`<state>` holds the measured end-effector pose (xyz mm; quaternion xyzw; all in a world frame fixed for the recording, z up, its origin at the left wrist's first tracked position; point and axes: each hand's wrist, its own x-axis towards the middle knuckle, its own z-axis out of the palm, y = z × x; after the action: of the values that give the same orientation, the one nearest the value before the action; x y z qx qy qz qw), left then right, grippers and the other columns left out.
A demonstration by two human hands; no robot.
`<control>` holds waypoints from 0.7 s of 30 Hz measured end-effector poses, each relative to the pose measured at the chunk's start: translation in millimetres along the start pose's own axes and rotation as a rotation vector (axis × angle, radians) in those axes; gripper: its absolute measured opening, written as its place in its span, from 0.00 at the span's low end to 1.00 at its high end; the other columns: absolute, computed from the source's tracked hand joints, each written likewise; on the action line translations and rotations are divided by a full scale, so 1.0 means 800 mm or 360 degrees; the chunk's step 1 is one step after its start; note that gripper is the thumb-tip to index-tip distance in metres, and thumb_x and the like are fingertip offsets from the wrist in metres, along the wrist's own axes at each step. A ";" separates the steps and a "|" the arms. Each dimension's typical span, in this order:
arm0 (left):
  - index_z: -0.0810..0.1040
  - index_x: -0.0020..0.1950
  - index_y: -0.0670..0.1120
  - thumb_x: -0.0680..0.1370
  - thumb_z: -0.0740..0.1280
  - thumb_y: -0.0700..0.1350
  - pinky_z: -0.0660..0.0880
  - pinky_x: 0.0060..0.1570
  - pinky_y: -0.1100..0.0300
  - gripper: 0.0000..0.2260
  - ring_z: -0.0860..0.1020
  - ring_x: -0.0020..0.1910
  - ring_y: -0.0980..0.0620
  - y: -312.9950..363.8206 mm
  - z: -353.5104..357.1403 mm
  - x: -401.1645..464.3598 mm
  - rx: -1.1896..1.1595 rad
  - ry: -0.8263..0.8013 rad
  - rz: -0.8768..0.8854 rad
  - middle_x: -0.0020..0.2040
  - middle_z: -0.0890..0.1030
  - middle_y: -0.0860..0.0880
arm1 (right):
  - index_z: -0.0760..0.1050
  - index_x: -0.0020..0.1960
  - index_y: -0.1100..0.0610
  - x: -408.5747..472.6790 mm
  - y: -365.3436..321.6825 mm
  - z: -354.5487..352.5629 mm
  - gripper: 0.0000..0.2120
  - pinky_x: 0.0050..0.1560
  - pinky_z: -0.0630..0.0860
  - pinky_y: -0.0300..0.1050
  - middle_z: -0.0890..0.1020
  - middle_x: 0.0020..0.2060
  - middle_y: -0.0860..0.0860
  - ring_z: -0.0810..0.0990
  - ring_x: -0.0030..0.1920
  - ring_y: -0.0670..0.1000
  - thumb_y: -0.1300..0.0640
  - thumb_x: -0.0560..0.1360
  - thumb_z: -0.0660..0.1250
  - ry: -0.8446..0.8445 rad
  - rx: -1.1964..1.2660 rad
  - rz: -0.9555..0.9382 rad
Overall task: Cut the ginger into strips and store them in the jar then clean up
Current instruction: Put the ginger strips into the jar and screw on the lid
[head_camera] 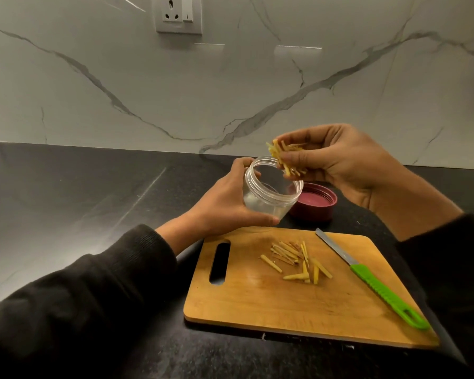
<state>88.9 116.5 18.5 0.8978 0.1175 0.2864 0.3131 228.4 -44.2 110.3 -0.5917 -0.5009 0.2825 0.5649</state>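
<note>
A dark stone counter [66, 192] runs left to right below a white marble wall [230, 86], with a wall socket [178, 13] set high in the wall, left of centre.

From the near left, a black sleeve [80, 291] reaches inward to the left hand [225, 203]. Its fingers and thumb are curled around a clear plastic jar [268, 192], gripping it tilted, with the open mouth facing up and to the right. The jar is lifted off the counter, just beyond the far edge of the cutting board [257, 305].

Just right of the jar, and partly behind it, a dark red lid [316, 203] lies on the counter.

Above the jar's mouth, the right hand [337, 160] pinches a bunch of ginger strips [282, 155] between its bent fingers and thumb. The lower ends of the strips hang at the jar's rim.

The wooden cutting board lies on the near counter, right of centre, with a slot handle at its left end. More ginger strips [296, 259] lie scattered near its middle. On the board's right side rests a knife [372, 280] with a green handle, its blade pointing to the far left, well apart from both hands.
</note>
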 end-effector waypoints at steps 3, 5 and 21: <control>0.59 0.75 0.53 0.65 0.82 0.56 0.72 0.60 0.70 0.45 0.75 0.62 0.61 0.007 0.005 -0.001 -0.0035 -0.0024 0.0027 0.65 0.74 0.57 | 0.83 0.53 0.55 -0.001 0.008 0.010 0.10 0.42 0.82 0.38 0.87 0.45 0.51 0.86 0.45 0.48 0.63 0.72 0.73 0.0130 -0.0393 -0.0319; 0.60 0.74 0.52 0.66 0.82 0.55 0.75 0.62 0.63 0.45 0.76 0.62 0.59 0.010 0.006 -0.001 -0.0063 -0.0026 0.0035 0.64 0.75 0.55 | 0.83 0.55 0.55 0.001 0.014 0.014 0.10 0.45 0.80 0.32 0.86 0.47 0.48 0.85 0.45 0.44 0.61 0.74 0.73 0.0136 -0.0915 -0.0578; 0.60 0.74 0.53 0.66 0.83 0.49 0.74 0.58 0.69 0.44 0.77 0.59 0.64 0.016 0.004 -0.007 -0.0124 -0.0099 0.0094 0.60 0.77 0.59 | 0.84 0.57 0.53 -0.003 0.026 0.032 0.12 0.49 0.73 0.28 0.86 0.53 0.49 0.80 0.49 0.43 0.63 0.77 0.70 0.0038 -0.1487 -0.0609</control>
<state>86.5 102.7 21.8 0.8964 0.0699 0.2719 0.3429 210.4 -33.6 85.2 -0.6822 -0.6668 -0.0872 0.2870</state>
